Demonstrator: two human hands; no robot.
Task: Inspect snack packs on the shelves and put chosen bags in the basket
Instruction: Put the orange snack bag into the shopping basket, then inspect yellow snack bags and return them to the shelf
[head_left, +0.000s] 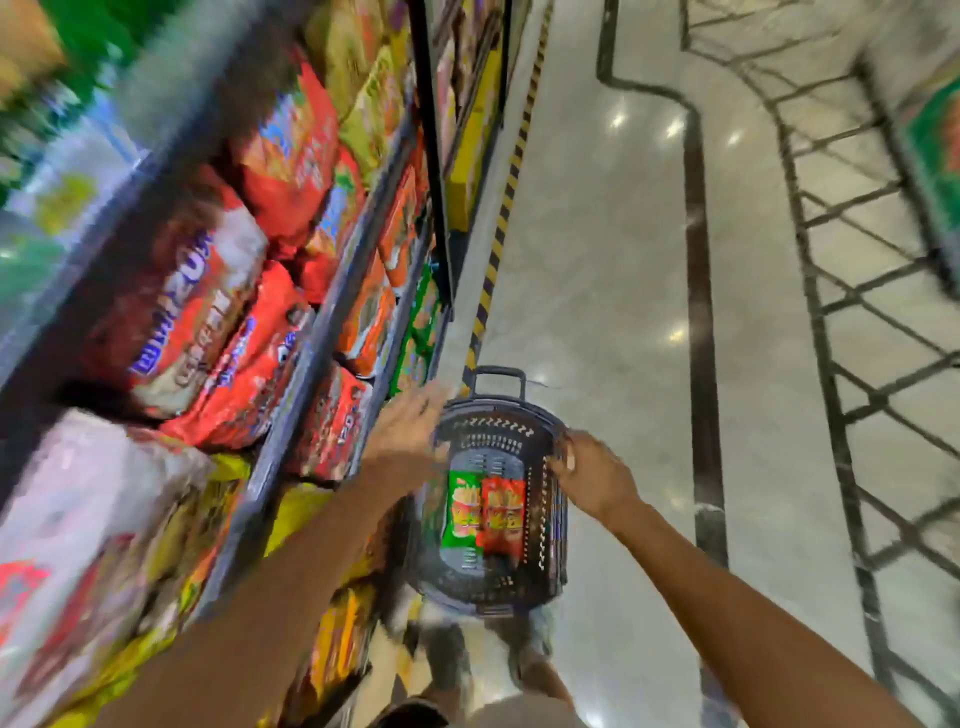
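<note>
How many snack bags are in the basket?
2. A green bag lies on the left of the basket floor and a red bag lies right beside it, touching. The basket's near wall might hide another.

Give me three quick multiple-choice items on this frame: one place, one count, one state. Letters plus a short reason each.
1. Where is the basket?
A. on a shelf
B. on the floor by the shelves
C. hanging from the left hand

2. How many snack bags lie in the basket?
A. none
B. two
C. five

3. What is the left hand doing?
A. holding nothing, fingers spread
B. gripping a red bag
C. pinching the handle

Answers:
1 B, it stands on the pale floor beside the shelves.
2 B, a green bag and a red bag lie side by side.
3 A, its fingers are extended over the basket's rim with nothing in them.
</note>
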